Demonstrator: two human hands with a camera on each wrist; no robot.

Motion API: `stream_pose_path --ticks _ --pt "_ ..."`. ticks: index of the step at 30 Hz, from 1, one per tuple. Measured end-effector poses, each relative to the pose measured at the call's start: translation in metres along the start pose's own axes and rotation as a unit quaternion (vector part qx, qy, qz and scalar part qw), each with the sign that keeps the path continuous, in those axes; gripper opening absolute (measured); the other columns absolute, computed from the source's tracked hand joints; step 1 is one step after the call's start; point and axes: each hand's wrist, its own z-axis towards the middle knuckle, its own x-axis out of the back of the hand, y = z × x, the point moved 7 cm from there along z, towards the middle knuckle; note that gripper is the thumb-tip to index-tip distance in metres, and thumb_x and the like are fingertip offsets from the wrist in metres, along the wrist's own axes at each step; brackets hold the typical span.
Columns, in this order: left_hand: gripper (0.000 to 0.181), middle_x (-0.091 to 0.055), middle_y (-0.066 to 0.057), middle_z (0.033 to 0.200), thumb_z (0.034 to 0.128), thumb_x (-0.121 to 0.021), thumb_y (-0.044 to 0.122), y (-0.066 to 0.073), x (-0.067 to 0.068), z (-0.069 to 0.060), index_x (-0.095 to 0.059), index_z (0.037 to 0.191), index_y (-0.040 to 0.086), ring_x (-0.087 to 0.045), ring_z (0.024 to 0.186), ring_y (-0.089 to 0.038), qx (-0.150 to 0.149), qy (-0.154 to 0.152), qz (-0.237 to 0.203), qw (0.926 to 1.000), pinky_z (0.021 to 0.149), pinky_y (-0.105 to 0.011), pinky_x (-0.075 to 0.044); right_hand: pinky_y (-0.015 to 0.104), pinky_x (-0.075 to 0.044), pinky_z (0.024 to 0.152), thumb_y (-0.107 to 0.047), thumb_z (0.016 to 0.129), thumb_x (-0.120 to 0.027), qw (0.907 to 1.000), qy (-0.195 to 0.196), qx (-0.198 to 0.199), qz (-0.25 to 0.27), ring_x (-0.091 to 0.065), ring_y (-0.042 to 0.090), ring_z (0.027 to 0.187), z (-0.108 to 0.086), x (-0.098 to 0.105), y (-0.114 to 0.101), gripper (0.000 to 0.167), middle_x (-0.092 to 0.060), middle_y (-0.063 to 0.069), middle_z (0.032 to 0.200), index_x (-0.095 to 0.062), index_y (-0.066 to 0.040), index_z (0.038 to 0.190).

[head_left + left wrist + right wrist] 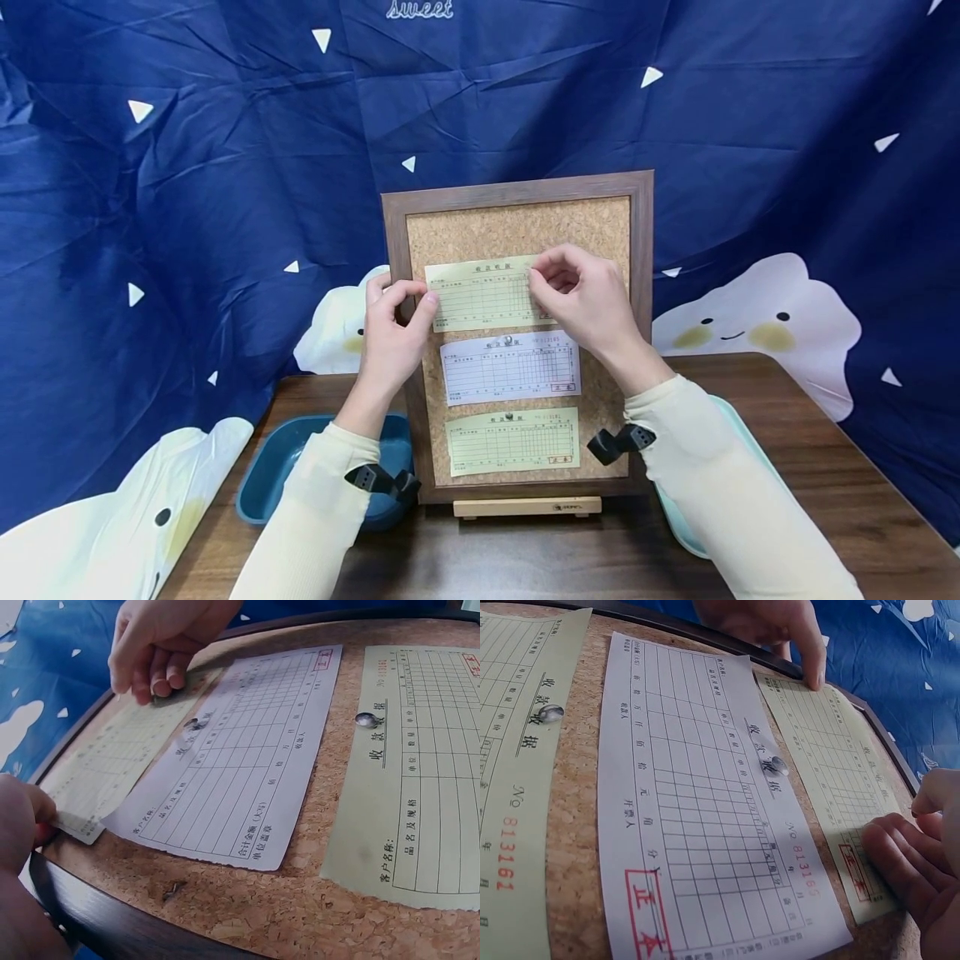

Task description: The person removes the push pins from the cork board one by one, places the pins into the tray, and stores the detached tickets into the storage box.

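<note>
A framed cork board (pixel 517 225) stands upright with three printed receipt slips, one above another. At the left end of the top, pale yellow receipt slip (pixel 480 300), my left hand (pixel 393 333) pinches the edge. My right hand (pixel 588 300) has curled fingers and thumb against that slip's upper right part. Whatever lies between its thumb and index finger is hidden. The white receipt slip (pixel 510 371) below bears a silvery pushpin (pixel 774 766) near its top middle. Another round-headed pushpin (pixel 367 720) sits in the lowest yellow receipt slip (pixel 513 442).
A small wooden stand (pixel 525 507) supports the board on a dark wood table (pixel 525 558). Behind the left forearm lies a blue tray (pixel 262 471); a pale green tray (pixel 678 521) is partly covered by the right sleeve. A blue curtain (pixel 225 208) hangs behind.
</note>
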Motion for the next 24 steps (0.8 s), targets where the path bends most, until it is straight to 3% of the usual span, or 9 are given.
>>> stream_pose_path --ticks 7,14,20,24 --pt "0.02 -0.04 -0.019 0.151 0.1032 -0.069 0.016 -0.001 0.003 -0.002 -0.073 0.11 -0.003 -0.042 0.136 -0.028 0.01 0.005 -0.005 0.9999 0.098 -0.038 -0.044 0.01 -0.05 0.066 -0.002 0.094 -0.074 0.9999 0.006 0.003 -0.008 -0.063 0.003 0.07 -0.004 0.007 0.002 0.004 -0.077 0.011 0.082 -0.077 -0.001 0.096" --pt "0.02 -0.035 -0.017 0.159 0.1036 -0.069 0.016 -0.002 0.006 -0.003 -0.073 0.11 -0.002 -0.054 0.128 -0.035 0.022 0.011 0.003 0.9997 0.094 -0.044 -0.051 0.009 -0.051 0.067 -0.002 0.094 -0.074 0.9998 0.016 0.004 -0.008 -0.064 -0.002 0.071 -0.007 0.013 0.005 0.005 -0.078 0.012 0.082 -0.079 -0.002 0.095" --pt "0.021 -0.036 -0.017 0.157 0.1033 -0.069 0.017 -0.001 0.01 -0.003 -0.073 0.108 -0.003 -0.045 0.138 -0.033 0.012 0.024 0.009 0.9996 0.102 -0.047 -0.044 0.009 -0.051 0.068 -0.003 0.094 -0.074 0.9999 0.014 0.001 -0.01 -0.064 -0.004 0.072 -0.009 0.018 0.006 0.005 -0.079 0.012 0.083 -0.079 -0.003 0.094" --pt "0.021 -0.036 -0.018 0.155 0.1036 -0.068 0.017 0.0 0.012 -0.004 -0.073 0.106 -0.003 -0.042 0.14 -0.03 0.006 0.029 0.003 0.9995 0.1 -0.043 -0.042 0.009 -0.051 0.067 -0.002 0.094 -0.074 0.9999 0.011 0.002 -0.011 -0.064 -0.005 0.071 -0.009 0.019 0.006 0.005 -0.079 0.013 0.083 -0.079 -0.002 0.094"
